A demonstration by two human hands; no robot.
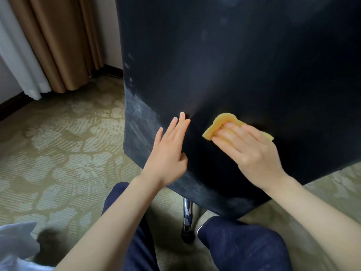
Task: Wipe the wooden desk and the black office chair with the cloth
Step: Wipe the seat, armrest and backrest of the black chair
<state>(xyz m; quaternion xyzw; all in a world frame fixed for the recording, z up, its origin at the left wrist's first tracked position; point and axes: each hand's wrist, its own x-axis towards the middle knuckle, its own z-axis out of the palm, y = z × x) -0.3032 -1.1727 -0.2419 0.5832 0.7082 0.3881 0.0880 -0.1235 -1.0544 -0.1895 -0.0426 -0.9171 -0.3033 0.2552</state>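
Note:
The back of the black office chair (244, 65) fills the upper right of the head view, with pale dusty smears along its left and lower edges. My right hand (248, 151) presses a folded yellow cloth (220, 122) flat against the lower part of the chair back. My left hand (168, 149) rests beside it, fingers stretched out and apart, touching the chair's surface near its left edge and holding nothing. The wooden desk is out of view.
A chrome chair leg (188, 216) drops to the patterned carpet (64, 145) between my knees in dark trousers (242, 245). Brown curtains (58, 40) and a white sheer hang at the upper left. A pale fabric (15, 245) lies at the bottom left.

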